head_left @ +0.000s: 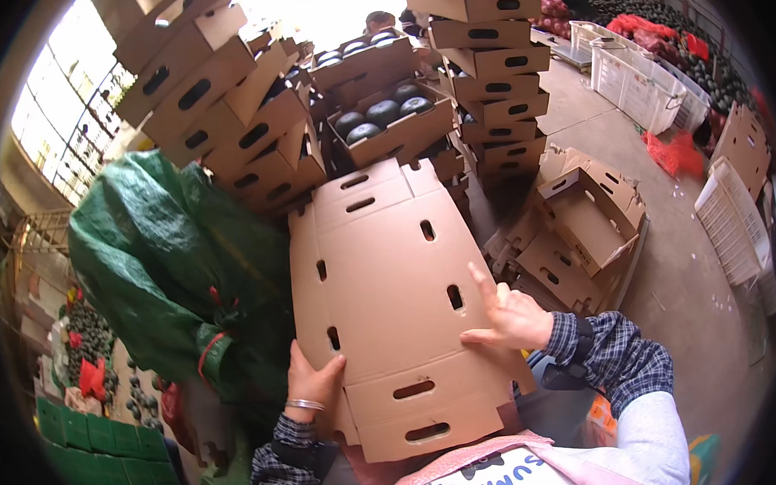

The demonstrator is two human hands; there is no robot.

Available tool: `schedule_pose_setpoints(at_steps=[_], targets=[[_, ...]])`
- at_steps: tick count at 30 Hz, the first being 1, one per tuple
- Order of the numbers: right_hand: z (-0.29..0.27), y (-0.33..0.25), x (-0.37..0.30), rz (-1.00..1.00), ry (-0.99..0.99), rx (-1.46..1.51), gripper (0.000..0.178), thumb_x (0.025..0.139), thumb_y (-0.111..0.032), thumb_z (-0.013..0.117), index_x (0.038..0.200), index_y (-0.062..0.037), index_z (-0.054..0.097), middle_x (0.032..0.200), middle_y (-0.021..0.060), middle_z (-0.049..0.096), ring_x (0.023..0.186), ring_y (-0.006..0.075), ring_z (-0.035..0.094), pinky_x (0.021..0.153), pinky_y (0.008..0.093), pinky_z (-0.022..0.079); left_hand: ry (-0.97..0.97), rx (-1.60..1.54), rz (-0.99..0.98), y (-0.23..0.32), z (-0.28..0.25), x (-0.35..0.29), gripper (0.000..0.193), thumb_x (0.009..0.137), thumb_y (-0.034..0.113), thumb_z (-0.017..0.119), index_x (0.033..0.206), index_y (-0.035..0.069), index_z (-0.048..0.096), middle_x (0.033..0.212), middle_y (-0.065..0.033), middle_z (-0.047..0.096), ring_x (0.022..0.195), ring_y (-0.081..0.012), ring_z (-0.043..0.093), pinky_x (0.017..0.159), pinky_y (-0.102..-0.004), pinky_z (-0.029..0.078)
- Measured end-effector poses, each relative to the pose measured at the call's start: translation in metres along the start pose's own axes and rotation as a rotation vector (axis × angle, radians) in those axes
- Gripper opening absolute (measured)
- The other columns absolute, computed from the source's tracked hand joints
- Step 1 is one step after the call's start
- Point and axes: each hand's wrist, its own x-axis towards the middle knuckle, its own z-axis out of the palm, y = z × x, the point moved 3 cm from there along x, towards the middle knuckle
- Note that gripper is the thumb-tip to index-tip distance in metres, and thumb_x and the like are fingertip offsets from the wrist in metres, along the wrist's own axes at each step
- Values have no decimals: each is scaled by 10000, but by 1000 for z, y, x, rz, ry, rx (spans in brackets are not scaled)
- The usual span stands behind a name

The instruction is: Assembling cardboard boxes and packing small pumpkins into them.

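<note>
At the left of my feed, a dark green tarp (161, 233) drapes over a bulky shape I cannot make out. Beside it I see the person's left hand (314, 380) at the near left edge of a flat brown cardboard sheet (385, 285), thumb against the upper face; its fingers are mostly out of sight, so I cannot tell whether they pinch it. The sheet, pierced by oval slots, lies mid-view, directly before the person's body. Its long axis runs away from the person, near end by the torso, far end angled slightly left and pointing toward piled cartons. Whatever supports it underneath is hidden. Beyond, an open carton (406, 145) holds dark round fruits (383, 114); farther back, glare washes out partly covered people (380, 20). The right hand (512, 317) lies at the sheet's right edge, spread, thumb out leftward and index finger extended toward the far end; the remaining fingers are hard to separate. Farther right I find an open brown box (588, 223), then white crates (634, 80), with the scene fading into the lens's dark rim.
</note>
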Motion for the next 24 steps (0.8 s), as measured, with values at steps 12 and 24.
schedule_pose_setpoints(at_steps=[12,24], targets=[[-29,-28,21,109,-126,-195,1090,649,-547,815,1399,57,306,912,222,619,823,372,651,736,388,541,-499,695,697,92,-6,2,818,691,600,770,1226,18,562,829,-190,518,742,-336,573,669,-375,507],[-41,9,-10,-148,312,1582,334,830,-216,780,739,-39,512,759,7,483,722,54,502,574,239,394,-226,-399,764,16,-36,-14,341,827,167,607,1142,41,572,1006,-110,537,934,-278,574,802,-392,500]])
